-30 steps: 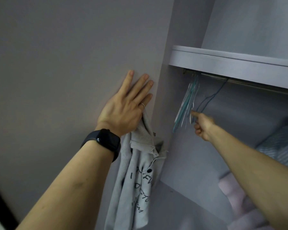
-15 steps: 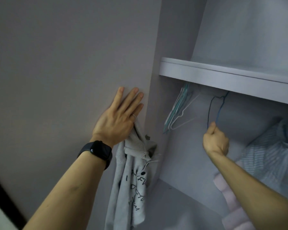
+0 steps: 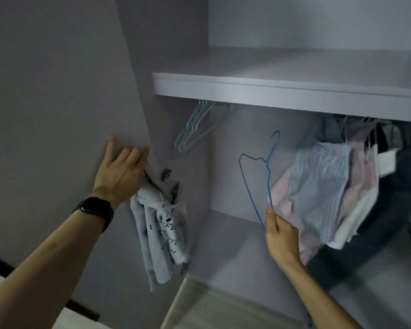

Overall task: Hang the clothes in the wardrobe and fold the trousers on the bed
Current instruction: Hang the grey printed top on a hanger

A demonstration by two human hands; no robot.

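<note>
My left hand (image 3: 122, 172) lies with straight fingers flat against the wardrobe door (image 3: 57, 91), near its edge. A grey sweater with black lettering (image 3: 161, 233) hangs down from under that hand, held against the palm side; the exact grip is hidden. My right hand (image 3: 280, 238) pinches the lower end of a blue wire hanger (image 3: 269, 184). The hanger is off the rail and stands upright in the open wardrobe, hook up, with nothing on it.
Several pale hangers (image 3: 195, 131) hang bare under the shelf (image 3: 271, 91) at the left. Striped, pink and dark clothes (image 3: 323, 186) hang at the right, just beside the blue hanger. A lower wardrobe board (image 3: 235, 245) lies beneath.
My right hand has taken the blue hanger off the rail and brought it down and toward me. The left hand stays on the door with the sweater. My view has tilted down.
</note>
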